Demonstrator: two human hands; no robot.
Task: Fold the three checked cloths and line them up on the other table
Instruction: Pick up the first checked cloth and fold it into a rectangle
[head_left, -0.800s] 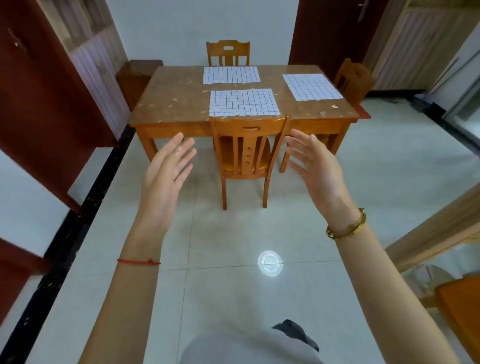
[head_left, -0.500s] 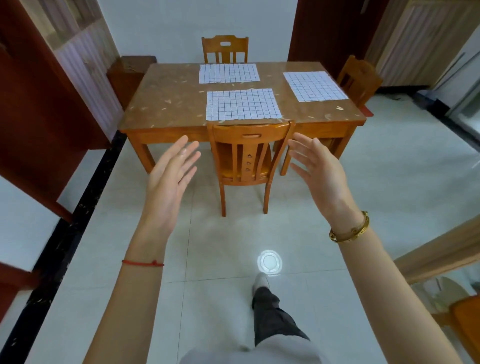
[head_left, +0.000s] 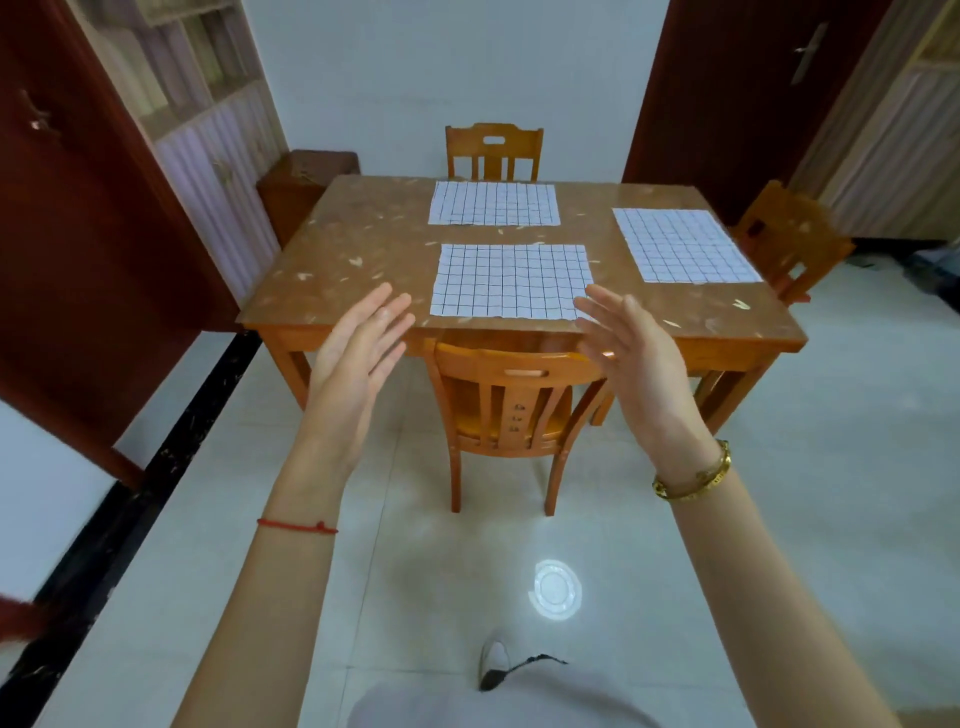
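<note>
No step is complete: the near cloth (head_left: 511, 280), far cloth (head_left: 493, 202) and right cloth (head_left: 685, 244) lie flat, unfolded and apart on the worktop (head_left: 353, 260), the left hand (head_left: 358, 353) and right hand (head_left: 634, 353) are raised with fingers extended, grasping nothing, and all folding and transfer remain.

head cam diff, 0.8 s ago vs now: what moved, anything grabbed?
The person stepped closer to the table. The left hand and right hand, both open with straight fingers, advanced with them and now flank the near cloth in view. Nothing was taken hold of. The near cloth, far cloth and right cloth stay flat and unfolded, and the chair stays tucked in.
</note>
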